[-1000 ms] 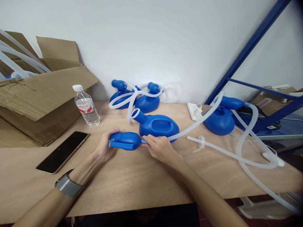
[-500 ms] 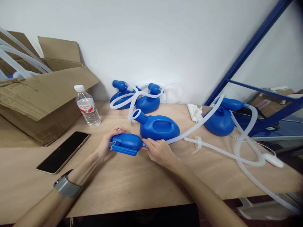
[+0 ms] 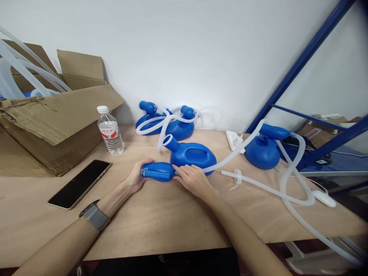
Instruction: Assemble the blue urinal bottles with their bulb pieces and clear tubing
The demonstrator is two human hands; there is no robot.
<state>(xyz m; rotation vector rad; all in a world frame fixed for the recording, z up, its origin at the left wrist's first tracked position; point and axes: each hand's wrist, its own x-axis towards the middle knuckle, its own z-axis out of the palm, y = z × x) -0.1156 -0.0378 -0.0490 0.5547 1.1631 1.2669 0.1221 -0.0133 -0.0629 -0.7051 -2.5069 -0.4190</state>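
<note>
My left hand (image 3: 134,178) cups the blue moulding (image 3: 158,171), which looks light and stiff; my right fingers (image 3: 182,171) pinch its narrow neck (image 3: 176,173), just in front of the bottle (image 3: 195,155).

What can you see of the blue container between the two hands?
The blue container is glossy moulded plastic, a rounded body tapering to a narrow neck at its right end, held on its side over the plywood table. The left hand holds its wide end; the right hand closes around the neck, hiding the join.
</note>
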